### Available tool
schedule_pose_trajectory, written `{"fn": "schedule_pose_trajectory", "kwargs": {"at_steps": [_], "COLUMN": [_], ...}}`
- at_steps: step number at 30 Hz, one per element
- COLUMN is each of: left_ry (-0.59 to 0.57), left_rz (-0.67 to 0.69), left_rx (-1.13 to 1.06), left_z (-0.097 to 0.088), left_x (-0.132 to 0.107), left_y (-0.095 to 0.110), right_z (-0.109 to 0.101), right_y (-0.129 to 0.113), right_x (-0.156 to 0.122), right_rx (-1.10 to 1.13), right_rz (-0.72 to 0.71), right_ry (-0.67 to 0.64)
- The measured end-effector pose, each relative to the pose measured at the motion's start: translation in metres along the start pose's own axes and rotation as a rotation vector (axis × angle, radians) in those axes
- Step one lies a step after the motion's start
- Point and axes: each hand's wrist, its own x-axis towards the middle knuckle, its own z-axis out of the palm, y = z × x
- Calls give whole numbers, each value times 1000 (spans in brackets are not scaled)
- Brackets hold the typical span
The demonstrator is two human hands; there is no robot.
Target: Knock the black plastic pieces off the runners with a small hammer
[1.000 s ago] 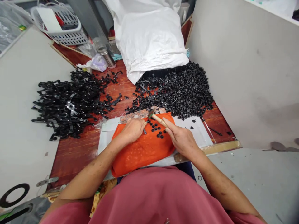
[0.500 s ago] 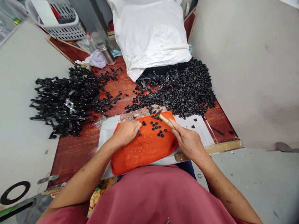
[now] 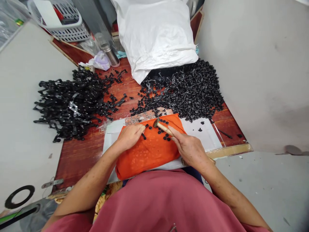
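My right hand [image 3: 190, 148] is wrapped round the wooden handle of a small hammer [image 3: 165, 129]. The hammer's dark metal head is above an orange cloth [image 3: 145, 156], near its far edge. To the left, my left hand [image 3: 130, 137] pinches a small black linked part [image 3: 144, 136], one end of which pokes out below the fingertips; the rest is hidden. Several round black caps [image 3: 167, 137] lie on the cloth, some partly covered by the hammer and my right hand.
A big heap of black linked parts [image 3: 72, 106] is on the left of the reddish wooden table [image 3: 79, 158]. Small black caps [image 3: 193, 90] are piled at the back right, below a white sack [image 3: 156, 35]. A metal flask [image 3: 111, 54] and a grey basket [image 3: 70, 32] stand at the back left.
The hammer has moved left across the cloth with my right hand, its head now closer to my left hand. My left hand still pinches the black part in nearly the same place.
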Motion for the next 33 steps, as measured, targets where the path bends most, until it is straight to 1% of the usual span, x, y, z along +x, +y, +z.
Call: {"fn": "schedule_pose_trajectory", "kwargs": {"at_steps": [5,9,13,21,29,33], "left_ry": [40,49,39,41,10,28], "left_rz": [49,74,81,78,55,68], "left_rx": [38,126,194,227,280,335], "left_z": [4,7,9,10,9,10], "left_x": [-1,0,0,-1,1,1], "left_y": [2,4,5,6,10,10], "right_z": [1,3,5,4,10,5], "right_y": [1,3,4,2,5,3], "right_x": [-1,-1,-1,0,1,0], "right_rx": [4,-20,-46,-45,-31,-15], "right_rz": [4,6,6,20,23,28], "right_ry": [23,15,28,-9,9,2]}}
